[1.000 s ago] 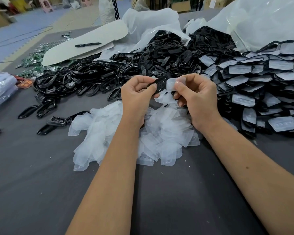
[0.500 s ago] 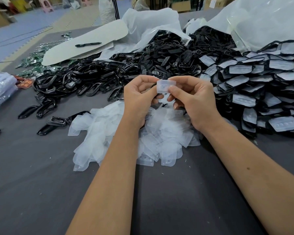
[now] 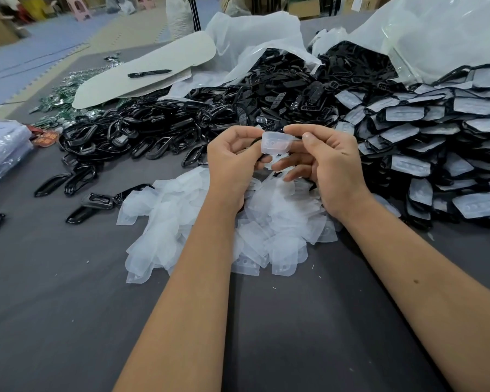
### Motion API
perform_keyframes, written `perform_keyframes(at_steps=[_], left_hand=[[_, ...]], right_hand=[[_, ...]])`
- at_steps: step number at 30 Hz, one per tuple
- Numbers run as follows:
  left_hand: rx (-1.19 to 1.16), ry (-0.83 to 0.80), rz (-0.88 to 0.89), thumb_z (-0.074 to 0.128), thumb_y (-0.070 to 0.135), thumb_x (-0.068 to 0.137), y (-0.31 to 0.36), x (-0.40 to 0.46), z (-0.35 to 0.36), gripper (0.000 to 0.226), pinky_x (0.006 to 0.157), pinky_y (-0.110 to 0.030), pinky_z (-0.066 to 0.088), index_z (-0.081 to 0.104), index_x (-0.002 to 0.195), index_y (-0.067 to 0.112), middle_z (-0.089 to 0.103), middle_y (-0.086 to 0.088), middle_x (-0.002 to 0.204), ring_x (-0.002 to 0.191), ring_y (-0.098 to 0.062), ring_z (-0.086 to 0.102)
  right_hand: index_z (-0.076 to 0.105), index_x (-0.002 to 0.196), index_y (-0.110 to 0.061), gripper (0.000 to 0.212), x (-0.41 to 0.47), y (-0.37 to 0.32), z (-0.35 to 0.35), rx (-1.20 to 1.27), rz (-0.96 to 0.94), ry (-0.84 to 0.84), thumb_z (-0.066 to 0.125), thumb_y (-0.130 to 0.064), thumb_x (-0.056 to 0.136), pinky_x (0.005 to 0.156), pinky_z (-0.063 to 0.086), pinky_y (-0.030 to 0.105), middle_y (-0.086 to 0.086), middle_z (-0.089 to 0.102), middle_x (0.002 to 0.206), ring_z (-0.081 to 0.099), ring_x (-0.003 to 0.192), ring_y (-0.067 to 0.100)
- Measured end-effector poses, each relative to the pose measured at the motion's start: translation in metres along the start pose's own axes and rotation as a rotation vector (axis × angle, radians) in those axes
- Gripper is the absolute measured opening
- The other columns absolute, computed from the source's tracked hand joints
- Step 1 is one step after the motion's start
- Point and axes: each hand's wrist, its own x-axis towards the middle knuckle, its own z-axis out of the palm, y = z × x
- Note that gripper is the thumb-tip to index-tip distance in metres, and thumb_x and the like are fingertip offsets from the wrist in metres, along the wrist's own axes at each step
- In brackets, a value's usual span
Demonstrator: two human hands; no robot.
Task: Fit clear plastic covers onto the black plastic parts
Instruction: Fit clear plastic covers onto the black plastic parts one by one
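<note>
- The clear plastic cover [image 3: 275, 142] is in the air between my two hands, above the heap of loose clear covers [image 3: 210, 222], which lies on the grey counter [image 3: 68, 306].
- My left hand [image 3: 232, 162] has its fingers curled round a black plastic part [image 3: 255, 140]; only a thin dark edge of it shows behind the cover, so I cannot tell how it is turned.
- My right hand [image 3: 327, 162] pinches the right end of the cover between thumb and forefinger; the other fingers are loosely bent below.
- I judge that I am in the fitting step: the cover sits over the part but does not look fully seated.
- The next move, I think, calls for pressing the cover evenly down along the part until its edges close round it, without bending the thin plastic.
- Finished pieces [image 3: 408, 165] are stacked at 3 o'clock from my hands; bare black parts [image 3: 153, 131] lie from 9 to 12 o'clock.
</note>
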Motion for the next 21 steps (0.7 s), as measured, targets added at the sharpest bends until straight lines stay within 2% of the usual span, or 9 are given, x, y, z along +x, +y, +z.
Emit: perform_keyframes(at_steps=[5,8,11,14,18,21], left_hand=[[-0.016,0.024,-0.037,0.077,-0.002,0.084,-0.001,0.001,0.0001,0.013,0.054,-0.031,0.05,0.072,0.096,0.003,0.073,-0.018,0.079,0.058,-0.022,0.065],[0.013,0.031,-0.038,0.075,-0.002,0.086,-0.0005,0.0012,-0.0002,0.013,0.053,-0.031,0.051,0.071,0.097,0.003,0.075,-0.015,0.081,0.056,-0.019,0.065],[0.03,0.031,-0.035,0.072,-0.004,0.088,0.0003,0.0005,-0.0003,0.012,0.054,-0.028,0.052,0.071,0.096,0.005,0.076,-0.013,0.08,0.057,-0.017,0.066],[0.017,0.003,-0.047,0.076,-0.003,0.086,0.002,-0.001,-0.0001,0.016,0.054,-0.029,0.052,0.071,0.099,0.005,0.076,-0.012,0.081,0.053,-0.016,0.064],[0.031,-0.045,-0.018,0.077,0.001,0.087,0.0039,-0.0032,0.0002,0.016,0.053,-0.029,0.054,0.073,0.103,0.004,0.077,-0.013,0.084,0.055,-0.016,0.066],[0.023,0.036,0.033,0.07,-0.006,0.091,0.0042,-0.0032,0.0002,0.015,0.056,-0.025,0.054,0.074,0.099,0.006,0.077,-0.01,0.082,0.062,-0.019,0.07]], right_hand=[[0.061,0.126,0.005,0.029,-0.0011,-0.002,-0.0004,0.062,-0.018,-0.007,0.04,-0.006,0.11,0.055,0.059,0.03,0.025,0.077,0.099,0.077,0.075,0.036],[0.062,0.127,0.004,0.024,-0.0025,-0.0024,0.0019,-0.014,-0.071,0.018,0.056,0.002,0.103,0.06,0.061,0.029,0.018,0.079,0.093,0.079,0.077,0.033],[0.067,0.115,0.003,0.02,-0.0041,-0.0027,0.0039,-0.069,-0.111,0.055,0.069,0.004,0.095,0.062,0.061,0.027,0.01,0.079,0.084,0.079,0.075,0.029],[0.07,0.098,-0.001,0.007,-0.0043,-0.0038,0.0023,-0.066,-0.101,0.07,0.072,0.004,0.093,0.059,0.06,0.026,0.009,0.078,0.079,0.078,0.07,0.027],[0.07,0.093,-0.005,0.007,-0.0031,-0.0079,0.0007,0.075,-0.037,0.026,0.069,0.001,0.096,0.053,0.057,0.023,0.011,0.078,0.082,0.077,0.068,0.024],[0.073,0.088,-0.007,0.006,0.0003,-0.0062,-0.0031,0.009,-0.066,0.144,0.074,-0.003,0.093,0.05,0.052,0.024,0.008,0.073,0.077,0.068,0.064,0.019]])
